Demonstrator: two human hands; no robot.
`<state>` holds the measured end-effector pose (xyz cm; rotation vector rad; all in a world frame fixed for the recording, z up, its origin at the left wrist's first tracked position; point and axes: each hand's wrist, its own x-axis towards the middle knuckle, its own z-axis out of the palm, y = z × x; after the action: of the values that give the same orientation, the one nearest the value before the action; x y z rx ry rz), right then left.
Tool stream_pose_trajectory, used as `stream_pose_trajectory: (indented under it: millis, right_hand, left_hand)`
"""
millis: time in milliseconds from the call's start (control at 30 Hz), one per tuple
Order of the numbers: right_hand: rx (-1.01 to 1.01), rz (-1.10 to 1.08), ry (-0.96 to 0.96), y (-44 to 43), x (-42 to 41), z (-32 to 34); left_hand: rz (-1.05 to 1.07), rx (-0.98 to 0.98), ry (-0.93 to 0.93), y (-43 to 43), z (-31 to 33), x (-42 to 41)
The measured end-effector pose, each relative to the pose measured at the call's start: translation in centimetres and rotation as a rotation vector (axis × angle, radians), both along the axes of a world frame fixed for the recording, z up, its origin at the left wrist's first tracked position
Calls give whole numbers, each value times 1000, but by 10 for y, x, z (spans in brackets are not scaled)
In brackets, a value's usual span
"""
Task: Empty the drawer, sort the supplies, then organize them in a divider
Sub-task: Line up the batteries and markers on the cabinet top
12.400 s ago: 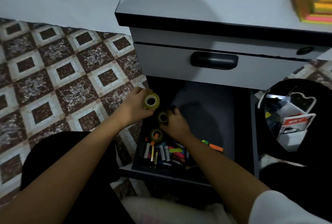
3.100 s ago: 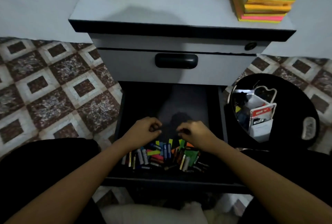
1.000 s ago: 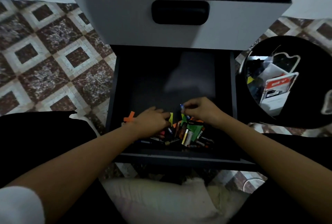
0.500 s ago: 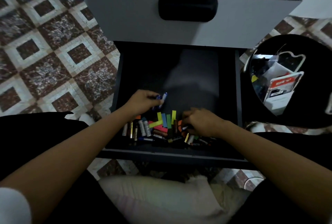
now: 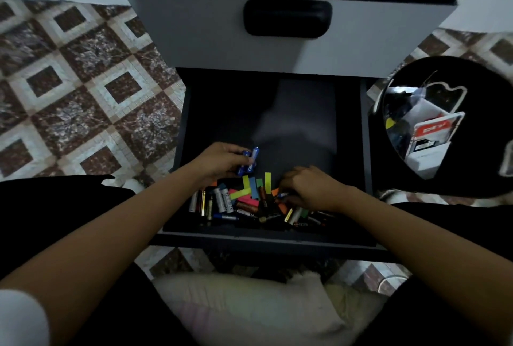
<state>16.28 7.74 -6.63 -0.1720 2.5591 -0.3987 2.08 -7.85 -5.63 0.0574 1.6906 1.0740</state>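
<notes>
The dark bottom drawer (image 5: 277,237) is pulled open in front of me. A pile of batteries (image 5: 222,202) and coloured paper strips (image 5: 251,191) lies at its front. My left hand (image 5: 219,161) is raised a little over the pile's left side and grips a few blue batteries (image 5: 249,162). My right hand (image 5: 308,187) is down on the right side of the pile, fingers curled among the batteries; its fingertips are hidden. The back half of the drawer is bare.
A closed grey drawer (image 5: 288,29) with a black handle sits directly above. A black round bin (image 5: 455,129) holding packaging stands right of the drawer. Patterned floor tiles (image 5: 83,90) spread to the left. A pale cushion (image 5: 244,306) lies below the drawer front.
My left hand lifted out of the pile with blue batteries in its grip. My right hand dropped from above the pile into its right side. The view shifted slightly.
</notes>
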Motion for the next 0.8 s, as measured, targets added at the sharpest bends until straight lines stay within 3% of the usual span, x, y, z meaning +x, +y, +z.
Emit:
stream_pose_trajectory:
  millis: [200, 400, 533, 800]
  right_hand:
    - [-462, -516, -31, 6, -6, 28]
    - [-801, -891, 93, 5, -10, 67]
    - [-870, -981, 218, 5, -15, 99]
    - [-930, -963, 465, 18, -29, 197]
  left_hand:
    - [2, 53, -14, 2, 16, 5]
    - [45, 157, -2, 0, 44, 14]
    - [75, 232, 77, 3, 75, 16]
    - [78, 365, 259, 23, 170, 2]
